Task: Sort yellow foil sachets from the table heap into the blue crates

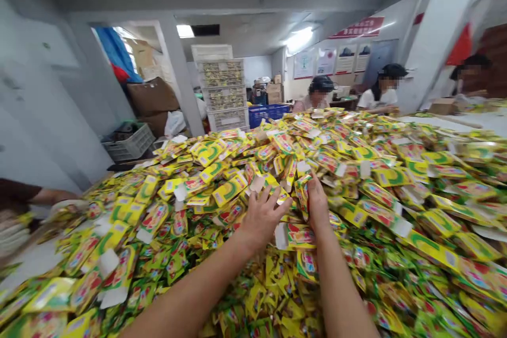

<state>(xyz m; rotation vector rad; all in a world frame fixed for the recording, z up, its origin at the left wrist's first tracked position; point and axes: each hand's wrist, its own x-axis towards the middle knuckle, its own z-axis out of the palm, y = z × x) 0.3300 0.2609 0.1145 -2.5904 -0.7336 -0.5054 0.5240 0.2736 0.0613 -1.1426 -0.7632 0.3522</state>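
– Bare forearms point(198, 285) nearest, low in view. Left hand point(261, 217): open, fingers spread over the heap. Right hand point(319, 205): edge-on against a tilted yellow-and-red carton point(301, 198), mid-heap. Gripped?

– Cannot tell; part of the fingers is out of sight. If the hold is loose, I'd expect that carton to slip back among its neighbours.

– Just beside the left hand, a white carton flap point(258, 184) stands up. Weak point?

– Likely. Pressing fingers could crease or tear it.

– Toward the body, small green-and-yellow sachets point(261, 296) lie loose, cartons overlapping them.

– Mixing risk, then: a sweep of either forearm could drag sachets and cartons together.

– Outward, the carton heap point(209, 153) rises, sloping toward the hands.

– Slide hazard. Pull low, and upper cartons could tumble.

– Far left, bare tabletop point(43, 260), another person's arm point(49, 196) beside the heap's edge.

– Cartons spilling that way might go over the side.
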